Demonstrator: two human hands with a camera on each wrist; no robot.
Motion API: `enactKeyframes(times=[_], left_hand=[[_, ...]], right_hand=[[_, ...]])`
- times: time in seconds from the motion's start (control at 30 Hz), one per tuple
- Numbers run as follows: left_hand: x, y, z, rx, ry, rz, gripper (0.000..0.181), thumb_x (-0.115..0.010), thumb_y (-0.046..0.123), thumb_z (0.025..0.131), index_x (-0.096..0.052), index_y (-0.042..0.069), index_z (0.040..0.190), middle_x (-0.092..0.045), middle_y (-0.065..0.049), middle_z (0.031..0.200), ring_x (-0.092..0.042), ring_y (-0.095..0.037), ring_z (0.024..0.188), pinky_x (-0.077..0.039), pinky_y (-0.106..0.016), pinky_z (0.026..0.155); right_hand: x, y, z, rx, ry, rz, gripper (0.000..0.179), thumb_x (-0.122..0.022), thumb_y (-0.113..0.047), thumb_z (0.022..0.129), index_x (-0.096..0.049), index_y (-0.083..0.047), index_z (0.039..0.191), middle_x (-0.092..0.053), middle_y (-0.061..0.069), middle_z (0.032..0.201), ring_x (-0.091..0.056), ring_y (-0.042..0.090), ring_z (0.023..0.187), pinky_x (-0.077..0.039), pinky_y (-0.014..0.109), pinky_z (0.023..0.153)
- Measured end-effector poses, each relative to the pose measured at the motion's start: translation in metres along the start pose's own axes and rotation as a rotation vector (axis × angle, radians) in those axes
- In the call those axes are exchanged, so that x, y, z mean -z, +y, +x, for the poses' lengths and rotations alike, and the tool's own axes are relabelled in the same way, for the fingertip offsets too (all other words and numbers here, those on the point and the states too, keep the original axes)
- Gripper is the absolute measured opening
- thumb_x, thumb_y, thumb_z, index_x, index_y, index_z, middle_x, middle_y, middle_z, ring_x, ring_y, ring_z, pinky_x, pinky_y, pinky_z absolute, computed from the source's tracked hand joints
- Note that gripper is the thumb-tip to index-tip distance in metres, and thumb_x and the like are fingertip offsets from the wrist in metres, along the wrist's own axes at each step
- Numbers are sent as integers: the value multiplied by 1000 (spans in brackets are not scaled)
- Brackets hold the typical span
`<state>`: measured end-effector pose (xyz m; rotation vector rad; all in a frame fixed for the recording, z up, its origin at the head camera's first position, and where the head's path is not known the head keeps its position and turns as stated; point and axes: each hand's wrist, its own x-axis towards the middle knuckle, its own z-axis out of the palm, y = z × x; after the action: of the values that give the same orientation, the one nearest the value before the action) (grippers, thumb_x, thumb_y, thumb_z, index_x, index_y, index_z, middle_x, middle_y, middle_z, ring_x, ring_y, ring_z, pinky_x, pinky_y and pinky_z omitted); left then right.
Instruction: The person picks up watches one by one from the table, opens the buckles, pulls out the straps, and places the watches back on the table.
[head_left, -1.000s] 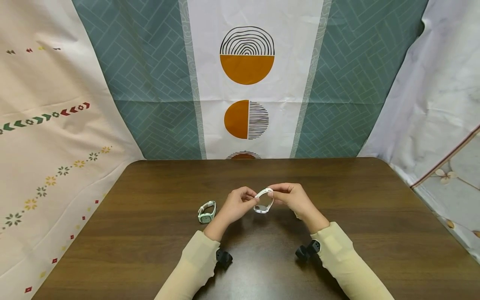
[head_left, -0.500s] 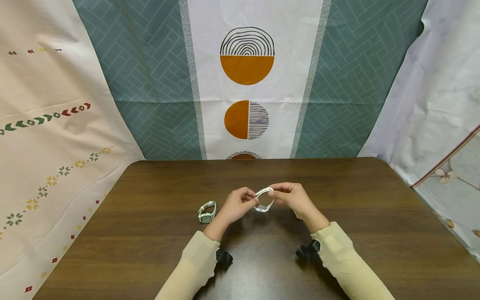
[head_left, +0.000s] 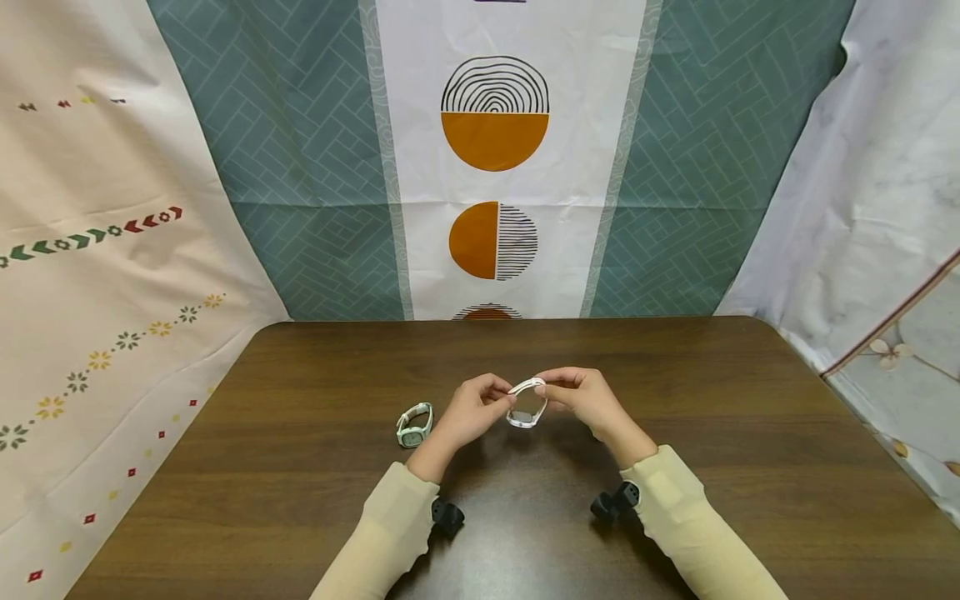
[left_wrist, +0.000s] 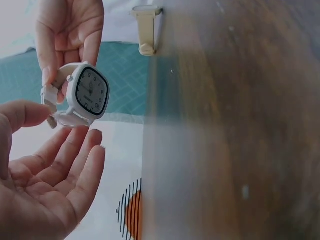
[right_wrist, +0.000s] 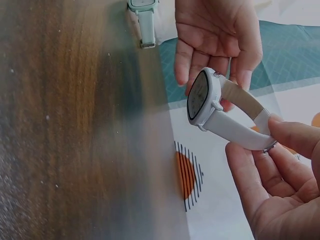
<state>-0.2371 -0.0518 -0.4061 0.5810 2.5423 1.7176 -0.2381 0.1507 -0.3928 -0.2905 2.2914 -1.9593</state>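
White watch (right_wrist: 200, 96): left hand (head_left: 474, 410) and right hand (head_left: 591, 402) pinch its strap (right_wrist: 235, 131); light, even pressure should avoid twisting. Pale-green watch (head_left: 412, 437) lies left of it.

White watch (head_left: 522, 421): strap (right_wrist: 232, 129) and case white, dial (left_wrist: 91, 90) black-rimmed. Second watch (head_left: 412, 437), at its 9 o'clock: pale green. Sleeves (head_left: 391, 518): pale yellow. Counter (head_left: 750, 467): brown wood grain. Curtain (head_left: 300, 142), 12 o'clock: teal, brick-like lines; white centre, discs (head_left: 495, 137) half orange, half black-lined.

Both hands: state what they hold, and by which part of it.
A white watch, held by its strap; the left hand and the right hand both pinch it there.
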Motion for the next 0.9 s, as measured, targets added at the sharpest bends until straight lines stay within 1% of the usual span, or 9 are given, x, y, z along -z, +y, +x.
enactKeyframes(times=[0.1, 0.17, 0.23, 0.33, 0.47, 0.6, 0.7, 0.8, 0.9], left_hand=[[2, 2, 0, -3, 30, -2, 17, -66, 11, 87, -66, -1, 98, -70, -15, 90, -63, -18, 74, -49, -22, 65], [4, 4, 0, -7, 47, -2, 16, -66, 11, 87, -67, -1, 98, -70, -14, 90, -61, -15, 73, -49, -22, 64], [5, 4, 0, -13, 52, -3, 15, -67, 10, 86, -68, -1, 97, -69, -14, 88, -59, -13, 71, -48, -22, 63], [6, 5, 0, -14, 45, -1, 12, -67, 10, 86, -71, 1, 94, -70, -13, 86, -57, -9, 69, -48, -22, 62], [6, 5, 1, -19, 32, 10, 11, -68, 10, 87, -72, 1, 92, -70, -12, 84, -56, -7, 68, -47, -21, 61], [5, 5, 1, -25, 27, 18, 11, -68, 9, 87, -71, 0, 93, -70, -13, 85, -55, -8, 68, -46, -21, 61], [5, 5, 0, -25, 15, 5, 12, -67, 8, 87, -71, 0, 95, -69, -14, 87, -54, -10, 69, -46, -21, 62], [5, 6, 0, -31, 3, -11, 12, -66, 7, 88, -70, 0, 97, -68, -14, 88, -54, -10, 70, -45, -20, 62], [5, 5, 0, -37, -6, -13, 12, -64, 7, 90, -68, -1, 97, -67, -14, 88, -52, -10, 70, -43, -20, 62]], right_hand=[[-1, 1, 0, -4, -9, 2, 31, -66, -3, 86, -61, 15, 111, -69, 6, 94, -67, 14, 80, -56, 42, 79], [-3, 1, 0, -5, -15, 4, 31, -67, -3, 86, -61, 15, 111, -69, 7, 95, -67, 14, 80, -56, 42, 79], [-4, 1, 0, -4, -20, 4, 31, -67, -2, 86, -61, 15, 111, -69, 8, 95, -67, 14, 80, -56, 42, 79], [-5, 1, 0, -3, -26, -5, 30, -67, -3, 86, -62, 14, 110, -69, 8, 94, -66, 15, 79, -56, 41, 78], [-5, 0, -1, -7, -37, -25, 29, -66, -5, 87, -62, 13, 109, -67, 3, 89, -64, 15, 79, -57, 35, 75], [-6, 0, -1, -22, -41, -30, 29, -66, -6, 87, -61, 12, 109, -66, -1, 86, -62, 14, 79, -56, 33, 76], [-7, 1, -1, -28, -35, -21, 29, -66, -7, 88, -61, 12, 109, -66, -2, 87, -62, 13, 78, -56, 32, 76], [-8, 2, -1, -32, -18, -8, 28, -67, -8, 87, -62, 11, 108, -66, -4, 86, -63, 13, 77, -56, 29, 73], [-9, 3, 0, -21, -17, -1, 28, -67, -8, 88, -62, 12, 107, -66, -5, 85, -63, 14, 77, -55, 26, 70]])
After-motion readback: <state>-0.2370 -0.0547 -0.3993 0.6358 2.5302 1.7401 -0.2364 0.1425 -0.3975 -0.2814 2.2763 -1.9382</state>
